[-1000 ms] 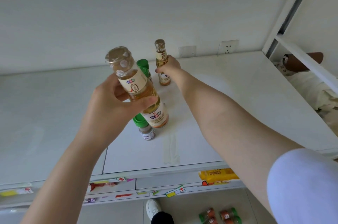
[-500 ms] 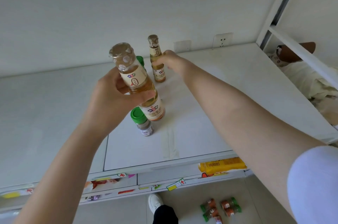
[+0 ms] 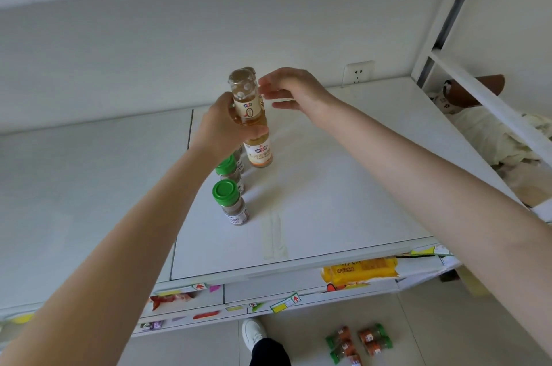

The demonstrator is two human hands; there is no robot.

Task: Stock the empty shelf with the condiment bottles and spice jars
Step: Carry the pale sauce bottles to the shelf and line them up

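While left hand (image 3: 222, 129) grips a bottle (image 3: 249, 114) above the shelf (image 3: 328, 186) and right hand (image 3: 294, 89) hovers open and empty beside its cap: two green-capped jars (image 3: 231, 202) placed, more jars (image 3: 358, 341) left on floor; stocking barely begun.

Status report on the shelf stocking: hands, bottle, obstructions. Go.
Left hand gripping amber bottle above shelf. Right hand open, empty, beside its cap. Green-lidded spice jars standing just left of the drop spot.

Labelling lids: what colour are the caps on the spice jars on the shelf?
Green, on both spice jars in the head view.
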